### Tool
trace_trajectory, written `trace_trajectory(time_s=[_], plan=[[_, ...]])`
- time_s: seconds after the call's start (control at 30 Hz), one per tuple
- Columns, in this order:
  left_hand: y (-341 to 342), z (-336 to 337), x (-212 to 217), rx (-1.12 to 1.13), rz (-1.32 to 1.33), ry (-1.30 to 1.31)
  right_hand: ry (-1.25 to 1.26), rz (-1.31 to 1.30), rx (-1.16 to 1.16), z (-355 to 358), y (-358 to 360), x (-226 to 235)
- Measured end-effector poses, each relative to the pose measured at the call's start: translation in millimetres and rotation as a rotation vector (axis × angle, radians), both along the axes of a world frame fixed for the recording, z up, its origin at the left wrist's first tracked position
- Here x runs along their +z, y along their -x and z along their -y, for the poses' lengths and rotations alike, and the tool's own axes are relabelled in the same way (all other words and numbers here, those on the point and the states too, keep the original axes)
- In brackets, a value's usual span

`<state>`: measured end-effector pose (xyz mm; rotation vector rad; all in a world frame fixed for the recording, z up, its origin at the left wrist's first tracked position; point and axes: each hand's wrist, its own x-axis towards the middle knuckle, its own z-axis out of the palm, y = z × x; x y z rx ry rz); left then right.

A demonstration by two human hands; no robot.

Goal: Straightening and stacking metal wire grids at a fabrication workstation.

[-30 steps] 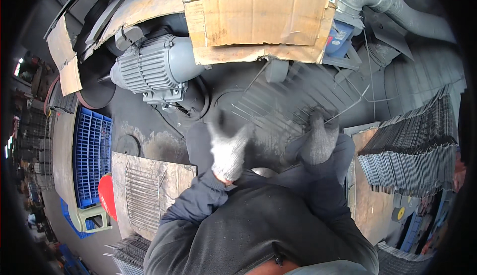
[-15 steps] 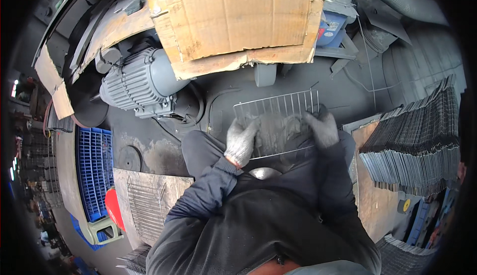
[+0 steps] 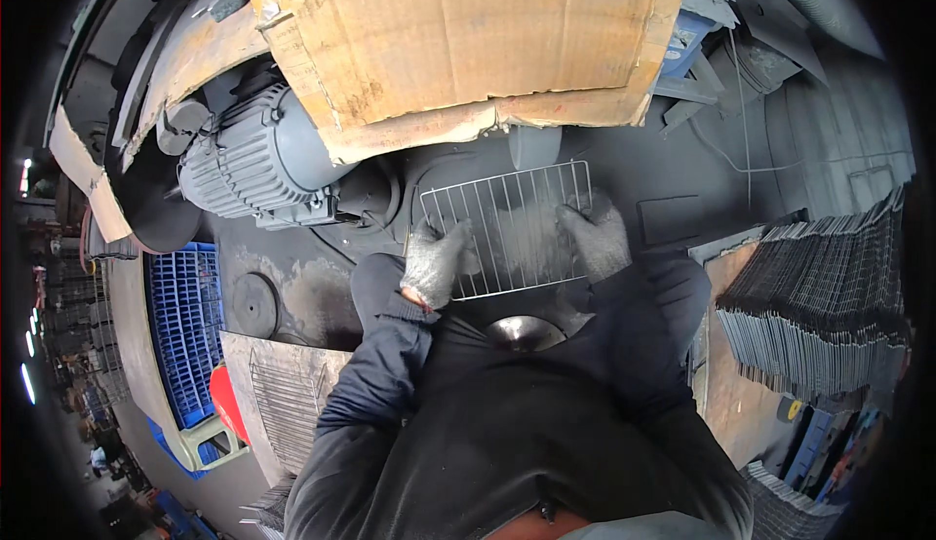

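Between my two hands is a rectangular metal wire rack [image 3: 517, 233] with thin parallel bars, held above my lap. My left hand [image 3: 437, 259], in a grey knitted glove, grips the rack's left edge with the thumb over the bars. The right edge is held by my right hand [image 3: 597, 238], also gloved, with the thumb on top. Most of the fingers are hidden beneath the rack. A shiny rounded metal piece [image 3: 526, 332] lies close to my lap, below the rack.
A cardboard sheet [image 3: 468, 33] covers something ahead, with a grey electric motor [image 3: 255, 162] to its left. Stacked wire racks [image 3: 819, 306] stand on a board at the right. Another rack [image 3: 285, 399] lies on a board at the left, near a blue plastic crate [image 3: 185, 326].
The rack and both hands have shifted left in the picture, and the bars now show more plainly. The view has tilted slightly. Both hands keep hold of the rack.
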<state>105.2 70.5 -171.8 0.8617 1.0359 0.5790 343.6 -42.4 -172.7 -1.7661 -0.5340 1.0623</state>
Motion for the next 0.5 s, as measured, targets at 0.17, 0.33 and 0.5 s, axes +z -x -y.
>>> trace_trajectory(time_s=[0.17, 0.33, 0.5], plan=[[-57, 9, 0, -0.145, -0.132, -0.072, -0.185, -0.017, -0.219, 34, -37, 21], [-50, 8, 13, -0.096, -0.058, -0.009, -0.233, 0.009, -0.210, 29, -34, 15], [26, -13, -9, 0.070, 0.049, -0.014, -0.185, -0.042, -0.089, -13, 24, -8]])
